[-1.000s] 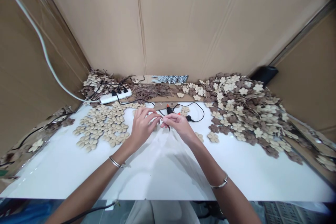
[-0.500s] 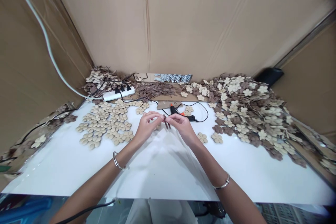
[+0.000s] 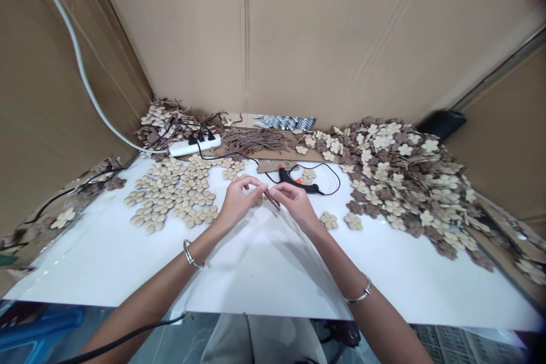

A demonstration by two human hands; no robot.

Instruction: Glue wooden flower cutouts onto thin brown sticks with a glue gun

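Observation:
My left hand (image 3: 239, 203) and my right hand (image 3: 295, 201) meet at the middle of the white table (image 3: 264, 261). My right hand pinches a thin dark brown stick (image 3: 272, 199) that slants between the two hands. My left hand's fingers are curled in a pinch next to the stick's upper end, over a beige flower piece (image 3: 257, 200) on the table; what they hold I cannot make out. Just behind the hands lies a black glue gun (image 3: 294, 180) with an orange tip.
Flat beige flower cutouts (image 3: 174, 196) are laid out at left. A big heap of brown and cream flowers (image 3: 401, 176) fills the right. A bundle of brown sticks (image 3: 253, 141) and a white power strip (image 3: 194, 145) lie at the back. Cardboard walls (image 3: 341, 40) enclose the table.
The brown stick now shows between the hands, held slanting in the right fingers. Both hands stay at the same place; the view shifted slightly.

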